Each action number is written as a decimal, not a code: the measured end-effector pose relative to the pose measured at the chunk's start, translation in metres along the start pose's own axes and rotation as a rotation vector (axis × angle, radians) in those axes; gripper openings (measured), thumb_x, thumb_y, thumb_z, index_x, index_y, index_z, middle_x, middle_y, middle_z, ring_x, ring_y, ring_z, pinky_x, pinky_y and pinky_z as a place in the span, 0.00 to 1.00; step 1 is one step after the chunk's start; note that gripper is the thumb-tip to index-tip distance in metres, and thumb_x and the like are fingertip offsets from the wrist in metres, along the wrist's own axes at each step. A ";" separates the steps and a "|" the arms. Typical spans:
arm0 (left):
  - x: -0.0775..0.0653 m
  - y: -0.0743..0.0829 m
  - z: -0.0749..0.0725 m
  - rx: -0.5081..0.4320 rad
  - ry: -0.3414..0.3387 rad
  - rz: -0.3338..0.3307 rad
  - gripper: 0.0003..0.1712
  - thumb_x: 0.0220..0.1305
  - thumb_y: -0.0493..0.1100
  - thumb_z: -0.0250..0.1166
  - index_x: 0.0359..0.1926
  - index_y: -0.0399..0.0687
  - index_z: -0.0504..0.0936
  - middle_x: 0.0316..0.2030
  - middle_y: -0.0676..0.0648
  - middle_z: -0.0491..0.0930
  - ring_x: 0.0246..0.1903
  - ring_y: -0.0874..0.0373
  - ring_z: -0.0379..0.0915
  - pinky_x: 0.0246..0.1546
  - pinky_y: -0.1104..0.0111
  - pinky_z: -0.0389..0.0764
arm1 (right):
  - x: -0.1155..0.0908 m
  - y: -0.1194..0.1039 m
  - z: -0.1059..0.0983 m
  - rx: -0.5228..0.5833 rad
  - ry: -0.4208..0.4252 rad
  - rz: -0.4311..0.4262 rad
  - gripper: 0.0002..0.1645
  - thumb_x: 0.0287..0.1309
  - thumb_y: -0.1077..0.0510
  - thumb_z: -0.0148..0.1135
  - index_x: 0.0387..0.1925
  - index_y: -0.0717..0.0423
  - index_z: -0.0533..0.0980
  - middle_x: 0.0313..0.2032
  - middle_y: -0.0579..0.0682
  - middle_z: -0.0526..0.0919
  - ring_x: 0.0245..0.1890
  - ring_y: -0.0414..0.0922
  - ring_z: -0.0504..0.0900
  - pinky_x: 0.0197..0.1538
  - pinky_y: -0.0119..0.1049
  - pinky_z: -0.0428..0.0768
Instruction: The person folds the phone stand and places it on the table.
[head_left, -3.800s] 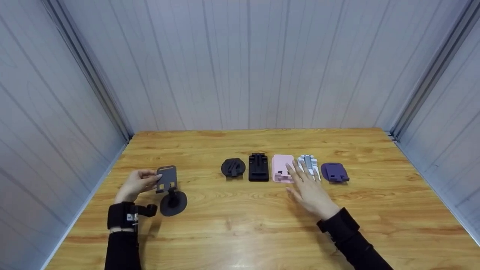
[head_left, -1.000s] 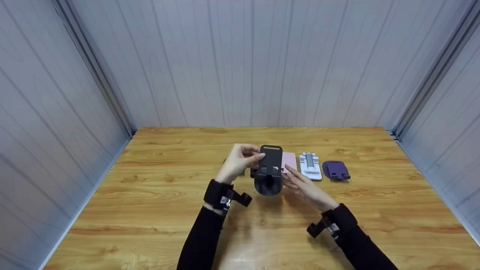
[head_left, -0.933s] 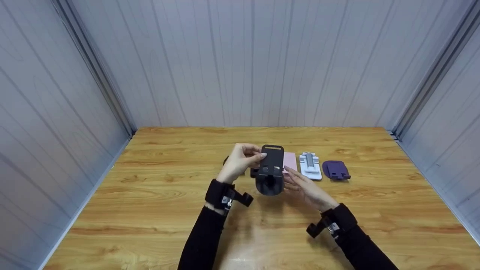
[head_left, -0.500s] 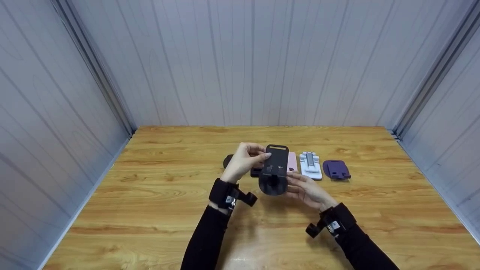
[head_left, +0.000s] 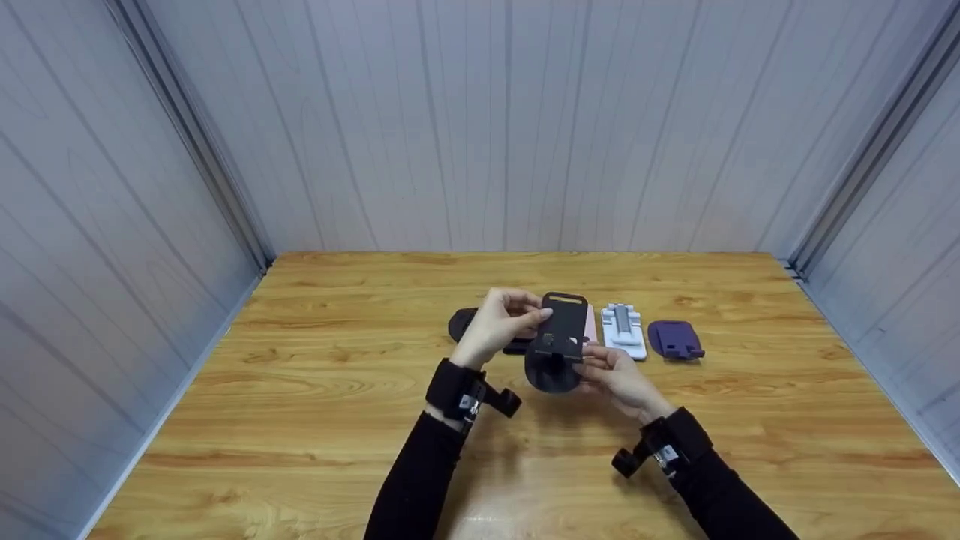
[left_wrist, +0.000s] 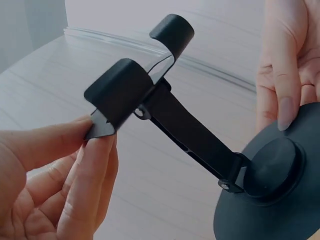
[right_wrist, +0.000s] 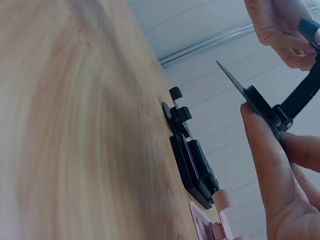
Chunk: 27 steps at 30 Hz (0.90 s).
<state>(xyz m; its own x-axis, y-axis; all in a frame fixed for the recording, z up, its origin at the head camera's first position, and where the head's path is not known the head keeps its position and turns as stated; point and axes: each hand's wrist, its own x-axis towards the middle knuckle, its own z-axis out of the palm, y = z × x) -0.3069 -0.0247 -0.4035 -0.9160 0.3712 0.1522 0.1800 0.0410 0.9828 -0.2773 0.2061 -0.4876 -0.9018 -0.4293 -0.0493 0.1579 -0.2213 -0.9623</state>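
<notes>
Both my hands hold a black phone stand over the table. Thumb and fingers of my left hand pinch the edge of its slotted plate. My right hand grips the rim of the round base; in the right wrist view the thumb is on one face and a finger on the other. The left wrist view shows two curled hooks on the plate, and a hinged arm running to the round base. The arm is unfolded.
Behind lie a round black stand, a flat black one and a pink one, partly hidden by hands and stand. A white stand and a purple one lie to the right. Panelled walls enclose the table.
My left hand has carried the stand from the table's left side to the middle, then slightly right. My right hand has left the row and now grips the base.
</notes>
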 end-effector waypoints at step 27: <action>-0.004 -0.002 0.005 -0.051 -0.056 0.002 0.06 0.65 0.36 0.66 0.33 0.35 0.81 0.25 0.51 0.80 0.26 0.61 0.78 0.29 0.71 0.86 | 0.001 0.000 0.011 -0.251 0.307 -0.247 0.10 0.62 0.77 0.52 0.43 0.70 0.75 0.30 0.43 0.84 0.30 0.37 0.85 0.37 0.35 0.88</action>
<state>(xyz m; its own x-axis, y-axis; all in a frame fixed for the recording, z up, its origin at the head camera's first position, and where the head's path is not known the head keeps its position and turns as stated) -0.3015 -0.0216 -0.4066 -0.8938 0.4229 0.1491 0.1615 -0.0066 0.9869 -0.2739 0.1954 -0.4846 -0.9834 -0.1032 0.1494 -0.1449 -0.0494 -0.9882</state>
